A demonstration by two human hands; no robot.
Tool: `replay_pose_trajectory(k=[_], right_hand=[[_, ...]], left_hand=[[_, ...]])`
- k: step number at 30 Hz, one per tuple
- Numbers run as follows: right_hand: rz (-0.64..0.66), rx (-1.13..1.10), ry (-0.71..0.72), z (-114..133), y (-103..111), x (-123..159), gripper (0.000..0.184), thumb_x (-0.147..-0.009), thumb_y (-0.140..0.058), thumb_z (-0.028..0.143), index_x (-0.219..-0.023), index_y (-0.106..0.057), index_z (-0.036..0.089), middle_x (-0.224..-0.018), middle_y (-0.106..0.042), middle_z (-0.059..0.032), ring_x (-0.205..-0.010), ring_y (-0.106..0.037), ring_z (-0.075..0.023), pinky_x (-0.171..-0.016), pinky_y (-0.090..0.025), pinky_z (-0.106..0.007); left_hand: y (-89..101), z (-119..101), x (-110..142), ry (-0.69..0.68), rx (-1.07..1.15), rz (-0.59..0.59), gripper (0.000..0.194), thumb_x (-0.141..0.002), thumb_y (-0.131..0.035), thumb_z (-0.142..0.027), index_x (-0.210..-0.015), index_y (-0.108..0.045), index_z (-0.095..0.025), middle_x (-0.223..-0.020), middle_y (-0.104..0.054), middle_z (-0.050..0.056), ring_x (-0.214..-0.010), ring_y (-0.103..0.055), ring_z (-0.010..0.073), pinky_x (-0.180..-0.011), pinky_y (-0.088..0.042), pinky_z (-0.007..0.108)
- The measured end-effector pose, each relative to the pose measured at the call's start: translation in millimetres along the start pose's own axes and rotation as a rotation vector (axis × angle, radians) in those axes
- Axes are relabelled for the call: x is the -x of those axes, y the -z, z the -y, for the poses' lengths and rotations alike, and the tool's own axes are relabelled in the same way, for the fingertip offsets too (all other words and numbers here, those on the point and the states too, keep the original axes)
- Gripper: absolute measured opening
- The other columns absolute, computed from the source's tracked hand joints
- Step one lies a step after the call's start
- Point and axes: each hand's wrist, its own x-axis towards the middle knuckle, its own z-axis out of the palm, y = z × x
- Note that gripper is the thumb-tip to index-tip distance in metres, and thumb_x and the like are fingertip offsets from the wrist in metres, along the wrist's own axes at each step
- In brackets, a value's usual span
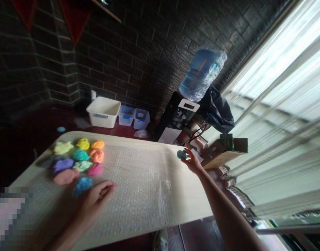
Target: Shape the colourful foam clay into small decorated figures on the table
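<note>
At the table's edge (191,195), a teal disc (181,154) is pinched by the right hand (193,163).
The left hand (97,196) is curled near blue clay (82,185), contents unclear; steadiness is needed.

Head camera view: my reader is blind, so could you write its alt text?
A person's right hand holds a round teal piece with an orange mark toward the right of a pale table; the left hand is beside a blue clump, near other colorful clumps and bubble wrap. Behind stands a water dispenser.
</note>
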Motion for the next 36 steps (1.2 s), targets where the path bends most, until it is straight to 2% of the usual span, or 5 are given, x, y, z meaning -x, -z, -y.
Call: replay_pose_trajectory(k=[9,17,25,31,36], right_hand=[[0.043,-0.018,-0.055,-30.9,-30.1,-19.6,0.066,-0.067,-0.083,0.033,-0.129,-0.065,0.021,-0.128,-0.072,-0.0152,-0.110,-0.069,-0.0319,-0.084,-0.059,-0.048],[-0.057,-0.096,-0.162,-7.8,-20.0,-4.1,0.075,-0.059,-0.084,0.037,-0.130,-0.063,0.022,-0.132,-0.069,-0.0160,-0.102,-0.070,-0.0296,-0.078,-0.058,-0.045],[-0.149,-0.314,-0.260,117.8,-37.7,85.8,0.050,-0.081,-0.068,0.049,-0.119,-0.064,0.018,-0.106,-0.076,-0.0155,-0.085,-0.074,-0.0282,-0.063,-0.059,-0.039],[0.077,-0.659,-0.294,250.7,-118.5,119.6,0.034,-0.081,-0.071,0.035,-0.112,-0.069,0.021,-0.106,-0.076,-0.0108,-0.086,-0.074,-0.0244,-0.064,-0.058,-0.034],[0.070,-0.677,-0.226,294.5,-177.2,137.7,0.025,-0.088,-0.070,0.037,-0.109,-0.069,0.024,-0.105,-0.076,-0.0089,-0.090,-0.071,-0.0253,-0.069,-0.056,-0.036]], left_hand=[[-1.9,12.2,-0.8,0.005,-0.025,0.019,0.039,-0.081,-0.063,-0.059,-0.088,-0.076,-0.023,-0.089,-0.081,0.007,-0.084,-0.077,0.0290,-0.071,-0.061,0.033],[-0.4,9.1,-2.1,-0.018,-0.047,0.017,0.039,-0.083,-0.062,-0.058,-0.089,-0.075,-0.023,-0.087,-0.081,0.007,-0.084,-0.077,0.0303,-0.073,-0.061,0.036],[2.4,-4.7,0.5,-0.091,-0.042,0.052,0.040,-0.089,-0.056,-0.057,-0.091,-0.074,-0.021,-0.079,-0.079,0.006,-0.077,-0.077,0.0277,-0.065,-0.059,0.030],[23.6,-36.8,11.3,-0.153,0.001,-0.002,0.040,-0.090,-0.055,-0.057,-0.089,-0.073,-0.020,-0.079,-0.078,0.007,-0.070,-0.075,0.0251,-0.063,-0.058,0.030],[47.6,-45.7,18.5,-0.196,0.048,-0.090,0.042,-0.095,-0.052,-0.055,-0.092,-0.073,-0.019,-0.079,-0.078,0.008,-0.069,-0.073,0.0243,-0.063,-0.057,0.030]])
